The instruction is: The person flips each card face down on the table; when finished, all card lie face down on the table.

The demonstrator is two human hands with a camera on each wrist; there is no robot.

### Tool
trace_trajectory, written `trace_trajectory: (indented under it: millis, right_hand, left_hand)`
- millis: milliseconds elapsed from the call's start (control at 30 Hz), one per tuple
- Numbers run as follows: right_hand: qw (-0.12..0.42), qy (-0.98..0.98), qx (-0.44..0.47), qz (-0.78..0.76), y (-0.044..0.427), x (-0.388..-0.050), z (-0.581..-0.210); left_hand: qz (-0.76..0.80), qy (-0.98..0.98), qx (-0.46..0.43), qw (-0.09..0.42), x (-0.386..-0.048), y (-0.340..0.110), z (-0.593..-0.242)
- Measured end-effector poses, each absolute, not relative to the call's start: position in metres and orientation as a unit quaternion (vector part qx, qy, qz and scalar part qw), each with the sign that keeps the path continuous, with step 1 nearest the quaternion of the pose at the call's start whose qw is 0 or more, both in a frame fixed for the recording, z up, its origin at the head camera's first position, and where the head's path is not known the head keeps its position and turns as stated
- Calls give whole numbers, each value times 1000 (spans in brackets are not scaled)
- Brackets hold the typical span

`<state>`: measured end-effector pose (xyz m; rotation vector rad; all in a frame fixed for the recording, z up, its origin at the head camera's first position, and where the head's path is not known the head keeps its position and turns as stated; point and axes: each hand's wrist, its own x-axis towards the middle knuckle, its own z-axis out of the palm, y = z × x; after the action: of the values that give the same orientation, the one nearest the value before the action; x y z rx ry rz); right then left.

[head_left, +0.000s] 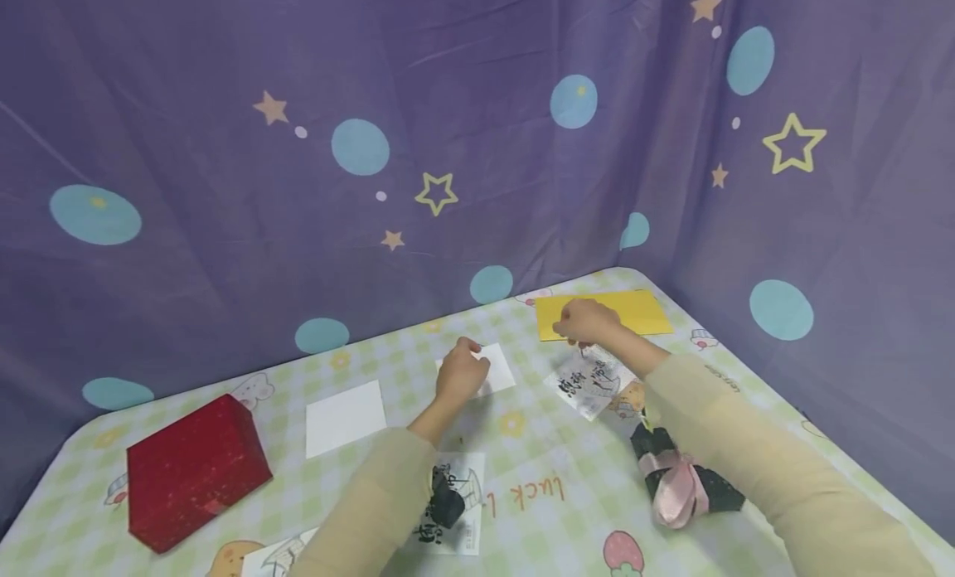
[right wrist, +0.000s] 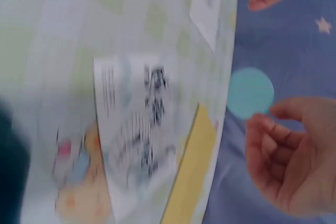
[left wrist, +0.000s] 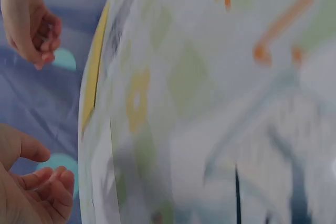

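Over a small white card [head_left: 498, 371] hovers my left hand [head_left: 462, 368], its fingers loosely bent. In the left wrist view nothing shows between that hand's thumb and fingers [left wrist: 62, 187]. My right hand [head_left: 589, 322] is above the near edge of a yellow paper or envelope [head_left: 642, 312]. The right wrist view shows this hand [right wrist: 294, 156] with thumb and fingertips close together and no object between them. Just below it on the table lies a white card with black handwriting and a line drawing [head_left: 589, 382].
A dark red box [head_left: 194, 469] sits at the left, near a blank white card [head_left: 345, 419]. Another written card [head_left: 470, 527] lies by my left forearm, with a dark object [head_left: 448, 504] over it. Under my right forearm is a dark wrapped bundle with a pink ribbon [head_left: 679, 490].
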<state>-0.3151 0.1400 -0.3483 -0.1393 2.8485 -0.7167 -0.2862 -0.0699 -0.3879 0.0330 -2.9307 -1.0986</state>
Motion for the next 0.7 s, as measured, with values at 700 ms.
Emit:
trace_trajectory:
  millis: [700]
  right_hand:
    - [174,913,-54,-365,219,-299,-359]
  left_hand:
    - [-554,-817,5,-161,-252,2,-394]
